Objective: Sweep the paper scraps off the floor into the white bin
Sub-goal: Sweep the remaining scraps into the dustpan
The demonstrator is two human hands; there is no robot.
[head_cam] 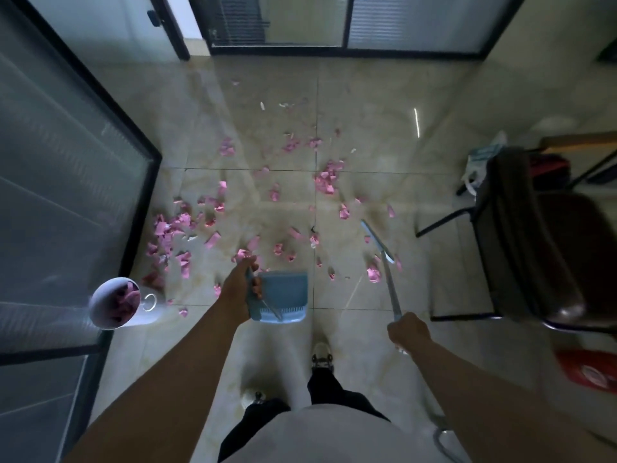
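- Both forearms bare, stretched forward and down from the bottom of the view.
- Left hand (241,289) held out ahead of the left leg, fingers (256,286) curled closed around the dustpan (283,295) handle, knuckles facing left.
- Right hand (408,330) lower and well apart to the right, fist closed on the broom handle (390,285), back of the hand up.
- Legs in dark trousers, both feet planted between the arms.
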